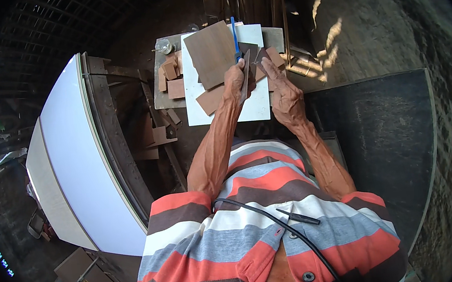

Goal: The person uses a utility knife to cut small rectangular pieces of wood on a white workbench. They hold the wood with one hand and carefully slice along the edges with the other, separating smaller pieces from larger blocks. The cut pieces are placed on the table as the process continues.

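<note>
My left hand (233, 82) is closed on a thin, pale strip (246, 70) over the white board (207, 118); a narrow blue tool (234, 32) stands out beyond its thumb, and I cannot tell if it is held too. My right hand (286, 93), at the board's right, has its index finger extended and the others curled, near a small dark piece at its fingertips; what it holds is unclear. A square brown panel (208, 49) lies on the board, with brown offcuts (211, 101) under and around it.
The board rests on a worn grey worktop (273, 36) with a glass jar (164, 47) and several small blocks (170, 70). Large white sheets (79, 162) stand at my left. A dark panel (375, 142) and a rough wall (385, 30) are at my right.
</note>
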The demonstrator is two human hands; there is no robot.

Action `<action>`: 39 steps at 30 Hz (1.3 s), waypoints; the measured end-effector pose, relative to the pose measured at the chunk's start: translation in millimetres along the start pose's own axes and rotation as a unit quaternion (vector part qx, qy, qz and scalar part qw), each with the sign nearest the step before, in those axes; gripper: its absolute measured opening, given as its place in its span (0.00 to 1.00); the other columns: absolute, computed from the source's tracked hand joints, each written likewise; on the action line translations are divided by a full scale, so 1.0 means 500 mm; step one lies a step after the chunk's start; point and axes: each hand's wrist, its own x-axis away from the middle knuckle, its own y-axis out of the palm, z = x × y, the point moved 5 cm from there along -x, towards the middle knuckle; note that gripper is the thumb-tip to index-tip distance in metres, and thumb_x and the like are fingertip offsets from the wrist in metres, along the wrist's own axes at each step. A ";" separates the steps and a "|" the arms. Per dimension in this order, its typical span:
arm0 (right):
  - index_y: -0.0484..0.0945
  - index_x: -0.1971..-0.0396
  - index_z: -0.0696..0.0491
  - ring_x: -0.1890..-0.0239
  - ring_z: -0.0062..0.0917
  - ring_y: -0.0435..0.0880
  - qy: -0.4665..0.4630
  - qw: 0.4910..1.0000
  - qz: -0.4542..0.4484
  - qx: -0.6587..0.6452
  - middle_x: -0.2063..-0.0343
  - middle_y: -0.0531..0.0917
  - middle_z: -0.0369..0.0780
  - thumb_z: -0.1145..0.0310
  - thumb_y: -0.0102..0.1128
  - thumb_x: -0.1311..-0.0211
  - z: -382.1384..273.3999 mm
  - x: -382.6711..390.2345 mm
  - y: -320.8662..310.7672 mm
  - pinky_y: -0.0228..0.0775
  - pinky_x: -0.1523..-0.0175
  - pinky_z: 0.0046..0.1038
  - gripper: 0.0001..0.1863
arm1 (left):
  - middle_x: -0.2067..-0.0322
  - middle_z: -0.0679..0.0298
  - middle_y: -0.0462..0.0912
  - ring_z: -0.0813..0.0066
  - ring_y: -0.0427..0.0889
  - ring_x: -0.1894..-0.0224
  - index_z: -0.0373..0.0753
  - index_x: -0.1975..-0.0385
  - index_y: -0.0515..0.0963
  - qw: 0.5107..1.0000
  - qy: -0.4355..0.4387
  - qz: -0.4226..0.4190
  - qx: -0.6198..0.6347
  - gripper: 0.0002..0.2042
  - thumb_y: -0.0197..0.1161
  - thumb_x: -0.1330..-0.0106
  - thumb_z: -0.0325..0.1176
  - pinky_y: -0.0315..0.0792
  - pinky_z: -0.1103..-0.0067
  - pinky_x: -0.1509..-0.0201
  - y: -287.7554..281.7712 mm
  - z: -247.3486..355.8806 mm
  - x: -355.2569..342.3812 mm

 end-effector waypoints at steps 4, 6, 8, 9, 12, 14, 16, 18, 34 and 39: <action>0.74 0.36 0.44 0.45 0.38 0.83 -0.058 0.997 -0.042 -0.038 0.38 0.78 0.37 0.87 0.43 0.48 -0.027 0.011 0.040 0.80 0.47 0.32 0.38 | 0.87 0.73 0.60 0.77 0.56 0.89 0.48 0.79 0.68 0.994 -0.002 -0.053 0.098 0.19 0.50 0.23 0.47 0.53 0.77 0.84 0.005 -0.037 -0.029; 0.74 0.36 0.43 0.39 0.36 0.79 0.016 0.998 -0.042 -0.040 0.36 0.76 0.36 0.85 0.43 0.47 0.076 -0.029 0.042 0.75 0.39 0.39 0.37 | 0.86 0.71 0.68 0.76 0.65 0.88 0.46 0.76 0.72 0.995 -0.026 -0.094 -0.005 0.15 0.58 0.27 0.43 0.60 0.77 0.83 0.025 -0.026 0.025; 0.73 0.34 0.43 0.37 0.34 0.77 -0.037 0.996 -0.086 0.006 0.35 0.75 0.36 0.85 0.43 0.47 0.023 -0.009 0.038 0.71 0.35 0.44 0.38 | 0.86 0.70 0.69 0.76 0.66 0.87 0.45 0.75 0.75 0.994 -0.019 -0.082 0.074 0.13 0.59 0.28 0.42 0.60 0.78 0.84 -0.006 -0.041 -0.008; 0.72 0.34 0.42 0.35 0.33 0.76 -0.071 0.991 -0.114 0.027 0.35 0.75 0.35 0.85 0.43 0.47 -0.016 0.006 0.036 0.68 0.34 0.46 0.39 | 0.86 0.70 0.69 0.77 0.66 0.88 0.44 0.75 0.75 0.993 0.020 -0.005 0.116 0.14 0.57 0.27 0.43 0.58 0.79 0.85 -0.022 -0.038 -0.017; 0.69 0.31 0.41 0.34 0.32 0.75 -0.014 0.992 -0.122 -0.029 0.32 0.72 0.34 0.84 0.43 0.45 -0.007 0.022 0.045 0.60 0.31 0.54 0.39 | 0.86 0.69 0.70 0.74 0.65 0.90 0.44 0.76 0.75 0.999 0.024 0.006 -0.021 0.16 0.58 0.27 0.45 0.58 0.76 0.86 -0.001 -0.001 0.019; 0.68 0.31 0.39 0.33 0.32 0.73 0.035 0.989 -0.123 -0.078 0.32 0.71 0.32 0.85 0.41 0.44 0.057 -0.020 0.047 0.54 0.30 0.59 0.40 | 0.85 0.67 0.71 0.72 0.67 0.89 0.44 0.76 0.75 0.997 -0.027 -0.005 -0.078 0.17 0.57 0.26 0.47 0.60 0.75 0.85 0.012 -0.016 0.017; 0.68 0.31 0.38 0.33 0.32 0.73 0.002 0.989 -0.140 -0.041 0.32 0.72 0.33 0.85 0.41 0.44 -0.006 -0.010 0.052 0.54 0.31 0.61 0.39 | 0.86 0.67 0.70 0.73 0.67 0.88 0.44 0.76 0.74 0.997 0.059 0.049 -0.025 0.18 0.55 0.26 0.47 0.60 0.77 0.84 -0.033 0.000 -0.016; 0.69 0.32 0.39 0.33 0.32 0.73 -0.016 0.988 -0.151 -0.028 0.32 0.71 0.33 0.86 0.41 0.44 -0.067 0.031 0.049 0.55 0.32 0.63 0.39 | 0.86 0.67 0.69 0.73 0.68 0.87 0.43 0.77 0.73 0.993 0.094 0.060 0.034 0.18 0.55 0.25 0.46 0.60 0.78 0.84 -0.057 0.005 -0.040; 0.65 0.30 0.48 0.36 0.40 0.75 0.164 0.985 -0.049 -0.015 0.33 0.71 0.43 0.81 0.46 0.39 0.165 -0.041 0.012 0.71 0.37 0.33 0.34 | 0.84 0.67 0.72 0.77 0.69 0.86 0.37 0.72 0.77 0.971 0.106 0.008 -0.214 0.20 0.49 0.23 0.46 0.63 0.78 0.83 -0.001 0.002 0.068; 0.61 0.28 0.46 0.38 0.43 0.77 0.024 0.997 -0.048 0.060 0.34 0.72 0.44 0.80 0.47 0.38 0.085 -0.005 0.007 0.74 0.40 0.37 0.36 | 0.83 0.65 0.76 0.76 0.72 0.85 0.36 0.70 0.80 0.923 0.197 0.036 -0.327 0.22 0.51 0.25 0.49 0.67 0.76 0.82 -0.032 -0.015 0.001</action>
